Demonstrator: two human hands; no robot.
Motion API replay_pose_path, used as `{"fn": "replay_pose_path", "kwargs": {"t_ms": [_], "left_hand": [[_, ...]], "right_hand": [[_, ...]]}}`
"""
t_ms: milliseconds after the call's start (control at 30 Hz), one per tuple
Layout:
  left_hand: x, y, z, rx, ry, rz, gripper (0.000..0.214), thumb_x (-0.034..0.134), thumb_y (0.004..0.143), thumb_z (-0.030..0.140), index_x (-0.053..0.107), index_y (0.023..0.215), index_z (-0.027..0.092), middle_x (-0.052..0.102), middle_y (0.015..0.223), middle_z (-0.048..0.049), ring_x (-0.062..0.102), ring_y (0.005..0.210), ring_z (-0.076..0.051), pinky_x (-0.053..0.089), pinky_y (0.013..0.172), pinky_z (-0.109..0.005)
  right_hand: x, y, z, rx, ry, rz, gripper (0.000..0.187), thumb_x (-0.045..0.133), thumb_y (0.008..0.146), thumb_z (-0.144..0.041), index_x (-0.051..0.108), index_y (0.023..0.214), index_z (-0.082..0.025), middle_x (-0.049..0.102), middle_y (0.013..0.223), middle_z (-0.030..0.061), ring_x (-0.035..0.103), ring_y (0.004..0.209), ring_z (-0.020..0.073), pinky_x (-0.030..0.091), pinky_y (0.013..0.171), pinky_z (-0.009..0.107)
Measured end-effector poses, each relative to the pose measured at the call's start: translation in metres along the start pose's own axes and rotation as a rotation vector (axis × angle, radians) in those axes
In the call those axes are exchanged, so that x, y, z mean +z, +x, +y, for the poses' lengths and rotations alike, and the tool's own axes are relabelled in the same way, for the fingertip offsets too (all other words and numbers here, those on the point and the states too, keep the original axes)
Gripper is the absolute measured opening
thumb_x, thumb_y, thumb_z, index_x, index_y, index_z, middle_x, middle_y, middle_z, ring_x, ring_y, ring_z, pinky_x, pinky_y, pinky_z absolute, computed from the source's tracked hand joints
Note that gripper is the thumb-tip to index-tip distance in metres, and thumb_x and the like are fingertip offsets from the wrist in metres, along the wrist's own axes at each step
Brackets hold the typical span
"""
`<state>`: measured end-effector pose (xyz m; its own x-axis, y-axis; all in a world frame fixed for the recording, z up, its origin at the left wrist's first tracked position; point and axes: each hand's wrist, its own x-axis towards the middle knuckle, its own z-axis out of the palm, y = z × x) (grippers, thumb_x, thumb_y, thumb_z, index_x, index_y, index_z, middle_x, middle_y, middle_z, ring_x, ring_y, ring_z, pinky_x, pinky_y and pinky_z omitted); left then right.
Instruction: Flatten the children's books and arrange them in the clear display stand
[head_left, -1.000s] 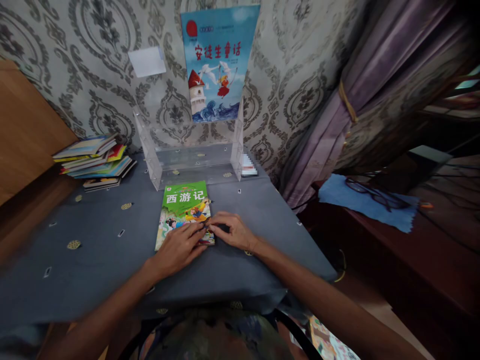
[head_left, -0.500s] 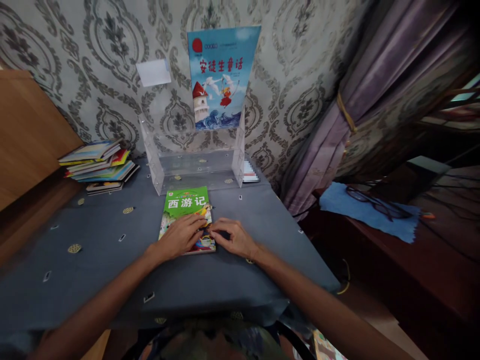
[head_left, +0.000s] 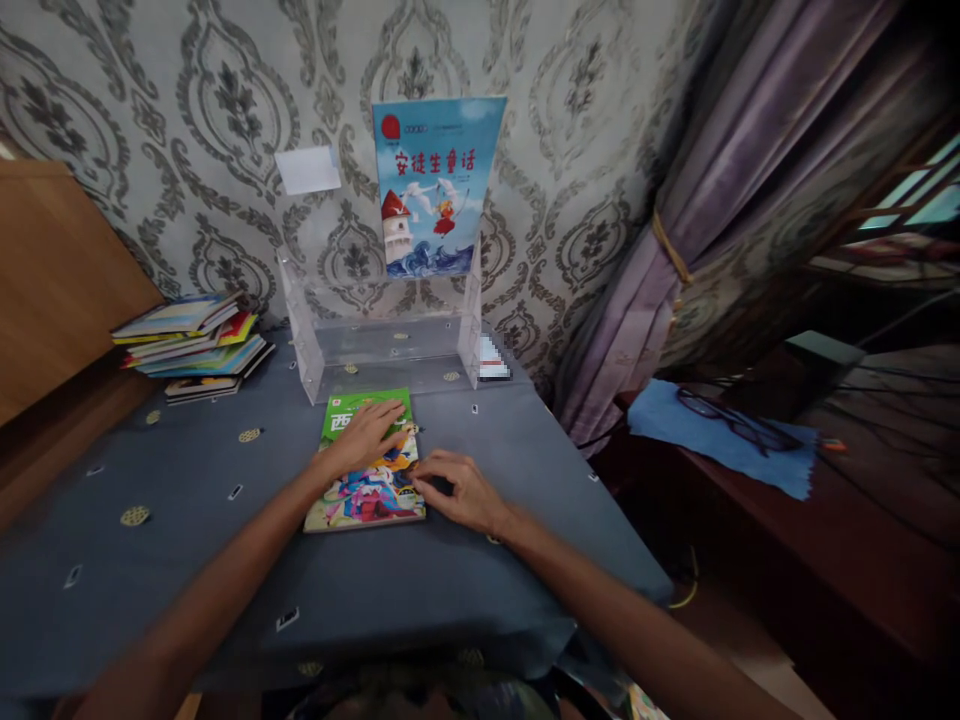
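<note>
A picture book (head_left: 367, 502) with a green-topped, colourful cover lies flat on the tablecloth in front of me. My left hand (head_left: 365, 437) rests across its upper half, fingers stretched out, covering part of the title. At the book's right edge, my right hand (head_left: 463, 490) is closed, thumb and fingertips pinching the edge. Just behind the book stands a clear plastic rack (head_left: 390, 380). A blue book (head_left: 433, 190) with red title characters is propped upright in the rack's upper right.
A pile of books (head_left: 196, 345) sits at the table's back left by a wooden panel (head_left: 67, 290). A white card (head_left: 307, 170) is at the rack's upper left. To the right, glasses (head_left: 735, 420) lie on a blue cloth (head_left: 660, 435) near a purple curtain (head_left: 637, 300).
My left hand has slid up the book toward its title, uncovering the lower picture. My right hand stays at the right edge. The view has tilted up slightly.
</note>
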<state>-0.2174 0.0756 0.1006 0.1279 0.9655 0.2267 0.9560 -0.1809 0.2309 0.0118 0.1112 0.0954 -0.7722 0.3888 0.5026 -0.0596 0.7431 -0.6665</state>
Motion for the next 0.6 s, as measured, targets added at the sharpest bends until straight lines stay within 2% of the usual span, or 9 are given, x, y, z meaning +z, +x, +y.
{"fn": "replay_pose_path", "kwargs": {"t_ms": [100,167,233,333,467,533,600], "left_hand": [[-0.001,-0.015,-0.014,-0.069,-0.008,0.119,0.042,0.044,0.096,0.038,0.057,0.131,0.017,0.056,0.141,-0.0146,0.050,0.132,-0.025,0.037,0.112,-0.045],[-0.002,-0.029,-0.024,-0.177,0.025,0.227,0.041,0.044,0.095,0.036,0.056,0.130,0.017,0.056,0.139,-0.0157,0.051,0.130,-0.027,0.040,0.109,-0.046],[-0.003,-0.044,-0.032,-0.288,0.065,0.303,0.042,0.044,0.095,0.036,0.054,0.131,0.017,0.054,0.139,-0.0166,0.051,0.129,-0.029,0.042,0.106,-0.048],[-0.004,-0.062,-0.038,-0.397,0.055,0.303,0.046,0.041,0.095,0.040,0.051,0.134,0.016,0.058,0.133,-0.0182,0.054,0.125,-0.031,0.042,0.104,-0.051],[-0.005,-0.067,-0.041,-0.438,-0.076,0.273,0.048,0.044,0.093,0.040,0.053,0.133,0.015,0.064,0.125,-0.0170,0.059,0.117,-0.032,0.044,0.101,-0.053],[-0.006,-0.064,-0.042,-0.490,-0.199,0.316,0.047,0.050,0.089,0.039,0.056,0.129,0.015,0.067,0.120,-0.0157,0.062,0.111,-0.031,0.045,0.100,-0.053],[-0.008,-0.060,-0.042,-0.547,-0.413,0.390,0.045,0.056,0.084,0.036,0.059,0.125,0.016,0.070,0.116,-0.0131,0.064,0.108,-0.029,0.047,0.100,-0.049]], "right_hand": [[0.002,0.003,0.003,-0.014,-0.045,0.002,0.018,0.054,0.093,-0.026,0.071,0.096,-0.019,0.074,0.091,0.0071,0.067,0.088,0.0196,0.053,0.083,0.035],[0.005,0.007,0.006,-0.018,-0.109,-0.024,0.019,0.055,0.093,-0.025,0.069,0.105,-0.020,0.074,0.104,0.0087,0.065,0.104,0.0226,0.050,0.094,0.040],[0.010,0.013,0.010,0.016,-0.199,-0.050,0.026,0.057,0.092,-0.026,0.066,0.116,-0.021,0.067,0.124,0.0114,0.057,0.123,0.0260,0.044,0.104,0.047],[0.022,0.028,0.016,0.115,-0.321,-0.087,0.037,0.058,0.093,-0.031,0.059,0.128,-0.020,0.053,0.142,0.0153,0.046,0.136,0.0291,0.038,0.110,0.051],[0.041,0.048,0.022,0.243,-0.393,-0.126,0.050,0.054,0.094,-0.036,0.050,0.137,-0.011,0.044,0.148,0.0222,0.040,0.140,0.0328,0.035,0.114,0.050],[0.050,0.051,0.026,0.270,-0.409,-0.102,0.054,0.053,0.095,-0.037,0.047,0.140,-0.008,0.041,0.150,0.0240,0.036,0.142,0.0348,0.033,0.115,0.053],[0.057,0.049,0.030,0.258,-0.405,-0.057,0.055,0.052,0.095,-0.036,0.044,0.143,-0.011,0.039,0.152,0.0224,0.033,0.144,0.0349,0.031,0.116,0.055]]}}
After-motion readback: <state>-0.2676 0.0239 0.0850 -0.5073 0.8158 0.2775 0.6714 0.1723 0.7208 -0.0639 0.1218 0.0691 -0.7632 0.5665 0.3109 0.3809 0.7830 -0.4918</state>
